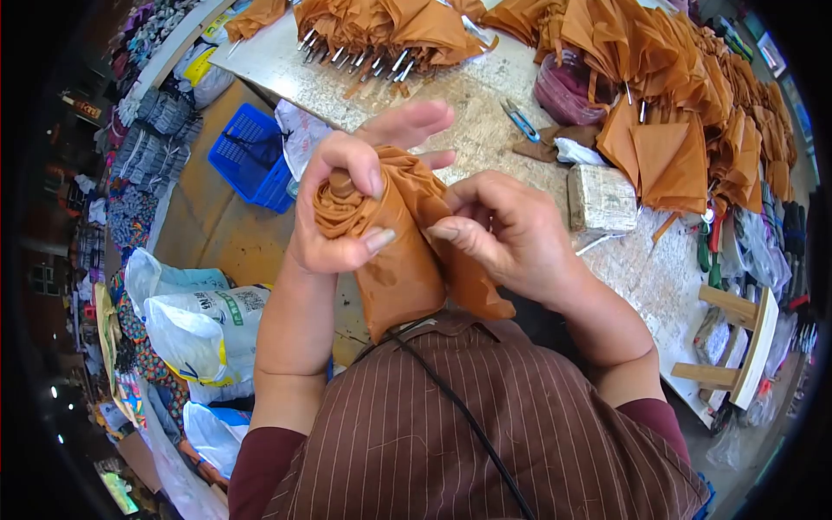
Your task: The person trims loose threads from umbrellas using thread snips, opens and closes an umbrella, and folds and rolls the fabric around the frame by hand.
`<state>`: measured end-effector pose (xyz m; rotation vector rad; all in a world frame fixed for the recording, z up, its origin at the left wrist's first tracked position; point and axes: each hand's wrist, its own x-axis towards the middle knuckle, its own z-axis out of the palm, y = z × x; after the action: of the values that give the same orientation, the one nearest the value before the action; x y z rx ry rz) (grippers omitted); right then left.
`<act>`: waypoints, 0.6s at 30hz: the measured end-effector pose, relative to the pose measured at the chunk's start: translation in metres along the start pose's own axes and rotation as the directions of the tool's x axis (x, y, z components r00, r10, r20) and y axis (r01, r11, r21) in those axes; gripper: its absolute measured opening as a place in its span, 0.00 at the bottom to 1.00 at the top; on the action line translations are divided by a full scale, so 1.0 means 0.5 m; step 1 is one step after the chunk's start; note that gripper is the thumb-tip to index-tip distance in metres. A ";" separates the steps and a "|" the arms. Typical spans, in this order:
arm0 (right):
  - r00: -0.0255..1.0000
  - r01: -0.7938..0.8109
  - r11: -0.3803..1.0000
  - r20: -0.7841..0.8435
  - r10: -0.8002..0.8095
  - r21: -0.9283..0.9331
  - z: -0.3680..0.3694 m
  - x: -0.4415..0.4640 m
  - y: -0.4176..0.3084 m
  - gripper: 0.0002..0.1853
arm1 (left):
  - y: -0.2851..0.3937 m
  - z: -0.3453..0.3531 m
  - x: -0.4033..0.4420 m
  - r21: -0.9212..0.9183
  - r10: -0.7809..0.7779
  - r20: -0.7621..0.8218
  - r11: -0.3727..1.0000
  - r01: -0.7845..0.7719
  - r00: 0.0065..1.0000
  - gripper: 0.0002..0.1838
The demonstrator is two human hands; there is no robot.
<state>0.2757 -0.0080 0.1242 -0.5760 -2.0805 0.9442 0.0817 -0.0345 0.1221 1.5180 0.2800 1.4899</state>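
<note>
An orange umbrella [399,277] is held in front of my chest, its canopy partly rolled into a spiral around a round brown end piece. My left hand [334,208] wraps around the rolled end, thumb and index finger on the folds and the other fingers raised behind. With thumb and fingertips, my right hand [520,234] pinches a loose fold of the same canopy on the right side. The lower part of the cloth hangs down against my striped brown apron [485,416].
On the worktable [485,113] lie heaps of orange umbrellas [381,35], blue-handled thread snips [522,121] and a wrapped block [601,198]. A blue basket [251,156] stands to the left, above white sacks [208,329]. A wooden frame [737,347] is at right.
</note>
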 end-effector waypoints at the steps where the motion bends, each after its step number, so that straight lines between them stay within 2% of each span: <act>1: 1.000 -0.020 1.000 0.003 0.020 -0.004 0.008 -0.001 0.001 0.11 | -0.005 0.010 -0.004 -0.038 0.007 -0.004 0.999 -0.007 1.000 0.16; 2: 0.999 -0.039 0.999 0.006 0.039 -0.008 0.017 -0.002 0.003 0.11 | -0.008 0.015 -0.007 -0.076 0.014 -0.009 0.997 -0.015 1.000 0.16; 3: 1.000 0.012 1.000 -0.024 -0.011 0.025 0.029 0.001 0.016 0.13 | -0.009 0.012 -0.012 -0.054 0.000 0.017 0.999 0.001 1.000 0.15; 4: 0.996 -0.077 0.975 0.050 0.068 0.207 0.031 0.004 0.027 0.13 | -0.009 0.009 -0.017 -0.031 -0.014 0.043 0.999 0.015 0.999 0.14; 6: 0.957 -0.274 0.808 0.231 0.176 0.521 0.028 0.008 0.041 0.13 | -0.012 0.008 -0.030 -0.001 -0.039 0.059 0.999 0.039 0.997 0.14; 7: 0.960 -0.268 0.710 0.246 0.137 0.651 0.019 0.009 0.031 0.12 | -0.017 0.009 -0.036 -0.059 -0.031 0.035 0.998 0.033 0.999 0.13; 9: 0.939 -0.324 0.524 0.201 0.279 0.787 -0.036 0.015 -0.006 0.09 | -0.016 0.020 -0.050 -0.149 -0.097 0.007 0.984 0.097 0.995 0.12; 10: 0.991 -0.064 0.456 0.003 0.133 0.888 -0.052 0.021 -0.002 0.08 | -0.015 0.024 -0.057 -0.196 -0.128 -0.008 0.973 0.124 0.992 0.12; 11: 0.971 0.183 0.671 -0.240 -0.008 0.718 -0.070 0.032 0.009 0.08 | -0.022 0.019 -0.063 -0.167 -0.127 0.018 0.978 0.129 0.992 0.11; 12: 0.974 0.203 0.747 -0.207 -0.089 0.633 -0.099 0.036 0.010 0.07 | -0.020 0.020 -0.063 -0.156 -0.118 0.023 0.980 0.120 0.993 0.11; 13: 0.975 0.194 0.839 -0.191 -0.110 0.508 -0.092 0.035 0.000 0.11 | -0.017 0.023 -0.065 -0.147 -0.110 0.027 0.983 0.113 0.994 0.11; 15: 0.992 0.112 0.958 0.034 -0.125 0.263 -0.076 0.028 -0.027 0.10 | -0.014 0.027 -0.071 -0.115 -0.083 0.015 0.990 0.084 0.996 0.13; 16: 0.967 0.067 0.988 0.234 -0.099 0.141 -0.071 0.024 -0.034 0.10 | -0.013 0.029 -0.073 -0.104 -0.081 0.022 0.991 0.083 0.996 0.13; 18: 0.961 0.132 0.982 0.226 -0.160 0.134 -0.019 0.007 -0.017 0.11 | -0.008 0.034 -0.079 -0.071 -0.087 0.033 0.994 0.089 0.996 0.14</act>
<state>0.2804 -0.0067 0.1364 -0.2532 -2.2234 1.0832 0.0894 -0.0687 0.0970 1.4512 0.2693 1.3930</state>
